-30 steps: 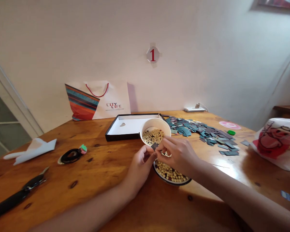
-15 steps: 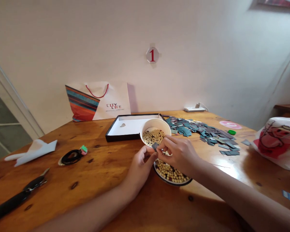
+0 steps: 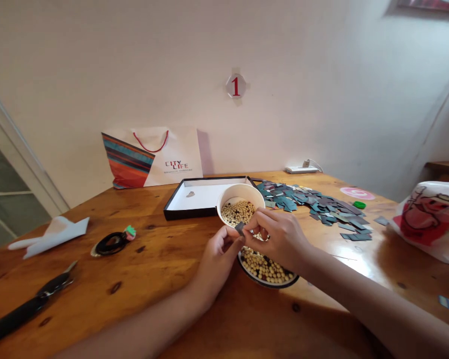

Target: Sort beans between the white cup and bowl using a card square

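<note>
A small dark grey square piece [image 3: 240, 228] is pinched between both hands above two containers. My left hand [image 3: 220, 252] grips it from the left with thumb and finger. From the right, my right hand [image 3: 279, 237] closes its fingertips on its other side. Behind the hands, a white tub [image 3: 228, 193] holds pale round beads or beans [image 3: 238, 211] with some dark ones among them. Below them, a dark-rimmed bowl [image 3: 275, 285] holds more of the same, partly covered by my right hand and wrist.
A shallow black-edged box [image 3: 190, 214] stands behind the tub. Grey-green flat pieces [image 3: 310, 202] are heaped at the back right. Leftward lie a black-handled folding tool [image 3: 30, 309], a black hair tie [image 3: 111, 243] and white paper [image 3: 56, 237]. A paper bag [image 3: 172, 154] and plastic bag [image 3: 430, 219] stand farther out.
Almost nothing differs. Both hands stay over the containers with the dark piece between them; its angle looks slightly changed.
</note>
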A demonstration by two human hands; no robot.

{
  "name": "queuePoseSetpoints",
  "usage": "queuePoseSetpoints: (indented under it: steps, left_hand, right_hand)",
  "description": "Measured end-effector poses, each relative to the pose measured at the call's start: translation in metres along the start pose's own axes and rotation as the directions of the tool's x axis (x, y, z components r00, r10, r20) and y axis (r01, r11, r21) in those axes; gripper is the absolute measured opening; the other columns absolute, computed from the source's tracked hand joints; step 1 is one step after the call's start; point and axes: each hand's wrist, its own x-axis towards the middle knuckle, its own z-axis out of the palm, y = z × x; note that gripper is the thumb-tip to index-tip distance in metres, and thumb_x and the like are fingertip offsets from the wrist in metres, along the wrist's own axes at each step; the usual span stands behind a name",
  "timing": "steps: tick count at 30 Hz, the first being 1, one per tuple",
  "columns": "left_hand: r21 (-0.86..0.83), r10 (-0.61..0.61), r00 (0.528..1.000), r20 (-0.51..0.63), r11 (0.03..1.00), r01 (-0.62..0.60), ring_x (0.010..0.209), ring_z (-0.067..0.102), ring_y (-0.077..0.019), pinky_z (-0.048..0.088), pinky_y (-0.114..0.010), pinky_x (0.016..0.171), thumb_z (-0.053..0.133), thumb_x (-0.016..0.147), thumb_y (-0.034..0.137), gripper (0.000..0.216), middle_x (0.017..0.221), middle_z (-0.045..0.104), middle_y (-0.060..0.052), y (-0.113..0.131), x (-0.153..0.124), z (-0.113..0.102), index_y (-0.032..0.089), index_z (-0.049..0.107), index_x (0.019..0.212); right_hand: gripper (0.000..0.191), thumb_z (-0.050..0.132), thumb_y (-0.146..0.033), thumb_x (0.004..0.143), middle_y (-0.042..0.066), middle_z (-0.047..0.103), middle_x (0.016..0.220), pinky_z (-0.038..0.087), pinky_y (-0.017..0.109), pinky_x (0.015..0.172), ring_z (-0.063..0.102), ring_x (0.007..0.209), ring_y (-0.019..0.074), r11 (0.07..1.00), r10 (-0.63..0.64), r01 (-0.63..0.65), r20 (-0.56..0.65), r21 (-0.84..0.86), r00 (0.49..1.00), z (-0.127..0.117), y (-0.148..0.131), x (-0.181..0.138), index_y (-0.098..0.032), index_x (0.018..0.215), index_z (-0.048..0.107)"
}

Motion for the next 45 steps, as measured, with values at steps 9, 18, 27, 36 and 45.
queuePoseSetpoints:
  steps: [9, 18, 27, 36, 45]
  left_hand:
    - [-0.018, 0.004, 1.000, 0.008, 1.000, -0.003, 0.069, 0.045, -0.0124, 0.035, -0.023, 0.065, 0.054, 0.074, 0.031, 0.016, 0.070, 0.050, 0.001, -0.0003, -0.0002, 0.0006, 0.016, 0.048, 0.070]
    - [-0.020, -0.002, 1.000, 0.006, 1.000, 0.002, 0.068, 0.046, -0.0117, 0.034, -0.023, 0.066, 0.054, 0.074, 0.032, 0.017, 0.067, 0.052, 0.003, 0.0008, -0.0012, -0.0008, 0.018, 0.049, 0.083]
    - [-0.049, -0.026, 1.000, -0.009, 0.998, 0.026, 0.073, 0.048, -0.0131, 0.035, -0.023, 0.070, 0.056, 0.073, 0.031, 0.019, 0.072, 0.055, 0.001, 0.0013, 0.0007, -0.0012, 0.017, 0.052, 0.086]
    - [-0.086, -0.034, 0.999, -0.005, 0.996, 0.034, 0.072, 0.049, -0.0134, 0.036, -0.023, 0.069, 0.057, 0.072, 0.029, 0.016, 0.073, 0.056, 0.000, 0.0002, 0.0009, -0.0009, 0.017, 0.053, 0.081]
    - [-0.093, -0.051, 0.999, 0.001, 0.994, 0.050, 0.073, 0.049, -0.0133, 0.036, -0.023, 0.069, 0.057, 0.072, 0.029, 0.014, 0.072, 0.055, 0.000, 0.0008, 0.0005, -0.0001, 0.016, 0.054, 0.079]
  right_hand:
    - [0.010, 0.047, -0.021, 0.076, -0.002, 0.053, 0.062, 0.028, 0.019, 0.050, 0.044, 0.051, 0.0067, 0.999, 0.010, -0.009, 0.021, -0.045, 1.000, 0.0011, -0.0006, -0.0010, -0.017, 0.067, 0.052]
    - [0.014, 0.046, -0.024, 0.078, -0.003, 0.055, 0.064, 0.028, 0.020, 0.051, 0.048, 0.054, 0.0083, 0.995, 0.022, -0.020, 0.023, -0.099, 0.999, 0.0018, -0.0005, -0.0016, -0.018, 0.068, 0.053]
    - [0.014, 0.046, -0.026, 0.078, -0.003, 0.054, 0.064, 0.026, 0.021, 0.049, 0.047, 0.052, 0.0077, 0.992, 0.038, -0.035, 0.027, -0.120, 0.999, 0.0017, 0.0003, -0.0004, -0.018, 0.068, 0.054]
    - [0.012, 0.046, -0.024, 0.077, -0.003, 0.056, 0.065, 0.025, 0.021, 0.050, 0.049, 0.055, 0.0085, 0.992, 0.019, -0.013, 0.046, -0.127, 0.999, 0.0017, -0.0004, -0.0019, -0.019, 0.070, 0.053]
    - [0.013, 0.047, -0.025, 0.078, -0.003, 0.055, 0.064, 0.025, 0.021, 0.050, 0.049, 0.056, 0.0093, 0.991, 0.022, -0.017, 0.034, -0.131, 0.999, 0.0001, 0.0041, -0.0011, -0.018, 0.068, 0.052]
